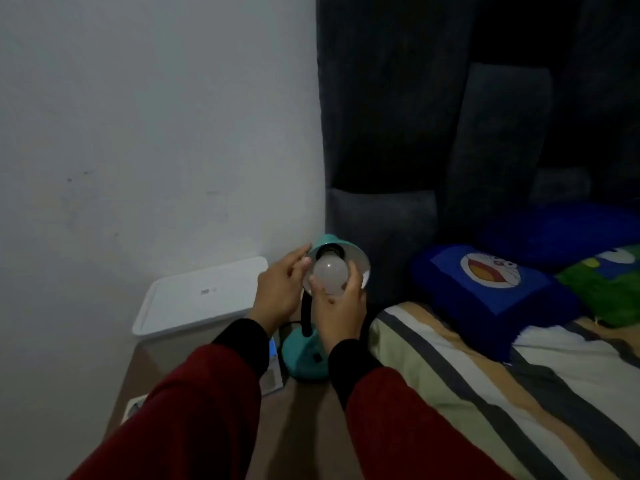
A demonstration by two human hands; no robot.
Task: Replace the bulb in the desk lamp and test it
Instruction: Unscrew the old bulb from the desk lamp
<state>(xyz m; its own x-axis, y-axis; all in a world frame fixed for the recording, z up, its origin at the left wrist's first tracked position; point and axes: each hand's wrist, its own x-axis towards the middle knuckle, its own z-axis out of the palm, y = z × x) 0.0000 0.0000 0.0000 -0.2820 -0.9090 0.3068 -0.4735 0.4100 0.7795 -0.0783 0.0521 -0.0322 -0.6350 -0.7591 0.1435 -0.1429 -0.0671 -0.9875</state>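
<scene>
Here the bulb (329,274), a light, smooth, fragile globe, sits at the mouth of the teal desk lamp's shade (349,254), right at the socket, and is best held round its widest part with spread fingertips, not squeezed. The right hand (341,311) reaches up from six o'clock, its grip closed on the bulb, fingers at nine and three o'clock. The left hand (278,289) comes in from eight o'clock, its grip half open, fingertips against the shade's rim at ten o'clock, seemingly steadying it, above a white box (197,296).
</scene>
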